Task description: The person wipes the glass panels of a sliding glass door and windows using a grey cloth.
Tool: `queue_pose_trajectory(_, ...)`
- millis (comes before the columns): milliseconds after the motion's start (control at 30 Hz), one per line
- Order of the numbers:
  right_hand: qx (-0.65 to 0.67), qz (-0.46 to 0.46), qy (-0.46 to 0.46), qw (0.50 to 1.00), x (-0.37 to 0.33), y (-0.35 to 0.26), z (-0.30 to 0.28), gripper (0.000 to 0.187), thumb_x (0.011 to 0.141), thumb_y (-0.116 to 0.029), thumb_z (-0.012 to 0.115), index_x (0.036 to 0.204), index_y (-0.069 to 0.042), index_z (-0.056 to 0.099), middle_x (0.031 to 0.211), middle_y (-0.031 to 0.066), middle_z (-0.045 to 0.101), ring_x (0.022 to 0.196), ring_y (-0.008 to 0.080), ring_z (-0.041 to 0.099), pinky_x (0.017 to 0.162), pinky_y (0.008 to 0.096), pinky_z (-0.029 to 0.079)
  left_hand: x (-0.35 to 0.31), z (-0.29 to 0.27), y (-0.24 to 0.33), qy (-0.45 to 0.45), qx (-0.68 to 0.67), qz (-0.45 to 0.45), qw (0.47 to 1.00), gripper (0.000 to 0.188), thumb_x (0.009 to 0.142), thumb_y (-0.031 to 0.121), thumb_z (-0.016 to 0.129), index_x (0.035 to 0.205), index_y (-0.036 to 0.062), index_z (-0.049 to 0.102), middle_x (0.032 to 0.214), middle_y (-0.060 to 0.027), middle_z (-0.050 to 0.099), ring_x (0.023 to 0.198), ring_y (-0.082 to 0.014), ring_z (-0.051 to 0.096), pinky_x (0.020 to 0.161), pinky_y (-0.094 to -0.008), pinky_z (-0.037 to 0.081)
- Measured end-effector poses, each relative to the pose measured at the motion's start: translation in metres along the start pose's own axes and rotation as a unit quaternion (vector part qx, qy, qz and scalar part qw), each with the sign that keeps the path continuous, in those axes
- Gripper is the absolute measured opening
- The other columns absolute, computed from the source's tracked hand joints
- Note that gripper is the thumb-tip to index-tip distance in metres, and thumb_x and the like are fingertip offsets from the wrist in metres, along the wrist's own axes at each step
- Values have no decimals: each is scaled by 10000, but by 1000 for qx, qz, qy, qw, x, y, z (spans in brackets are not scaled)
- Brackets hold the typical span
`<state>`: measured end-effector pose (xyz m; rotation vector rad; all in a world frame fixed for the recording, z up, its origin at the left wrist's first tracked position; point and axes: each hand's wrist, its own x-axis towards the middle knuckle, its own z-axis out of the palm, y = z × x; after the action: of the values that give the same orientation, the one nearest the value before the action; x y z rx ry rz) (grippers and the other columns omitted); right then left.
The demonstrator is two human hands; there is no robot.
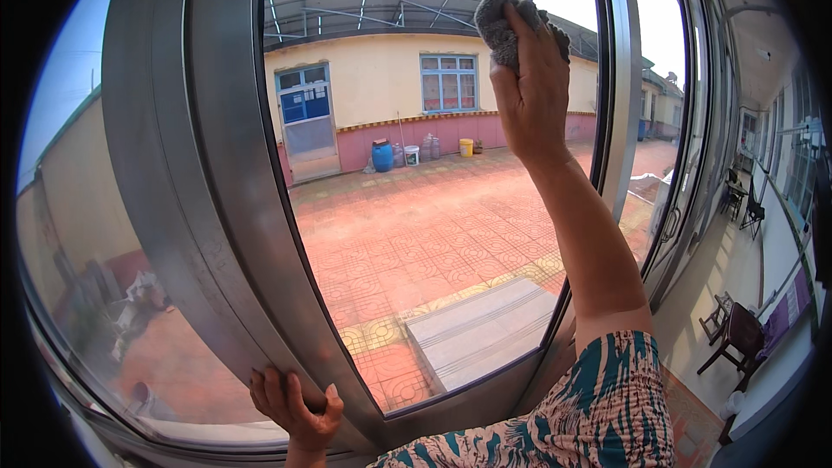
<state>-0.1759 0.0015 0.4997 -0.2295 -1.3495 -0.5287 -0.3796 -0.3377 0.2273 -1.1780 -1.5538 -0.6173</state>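
Note:
My right hand [536, 104] is raised high against the window pane [416, 234], closed around a crumpled grey cloth [498, 26]. The cloth lies at the upper right part of the glass, its edges bunched past my fingers. Low on the left, my left hand [299, 412] rests on the grey metal window frame [234, 234], thumb apart and fingers bent over its lower part. I see nothing held in that hand. A patterned sleeve [607, 399] covers my right upper arm.
Through the glass show a red-tiled yard, a grey step [481, 329], a blue barrel [382, 156] and a yellow bucket [466, 147] by a building. Along the corridor at right stand a dark chair [737, 338] and other furniture. Another window frame edge [620, 78] stands right of the pane.

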Motion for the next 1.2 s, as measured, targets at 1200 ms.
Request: queue_pose_trajectory(1200, -98, 92, -41, 990, -55, 109, -32, 410, 998, -284, 458, 1324, -36, 444, 1203, 165, 564, 1061, 271, 576, 912, 366, 454, -9, 7, -21, 49, -28, -14, 998, 638, 734, 296, 644, 1287, 73, 415, 1378, -211, 356, 1265, -452, 330, 1022, -590, 243)
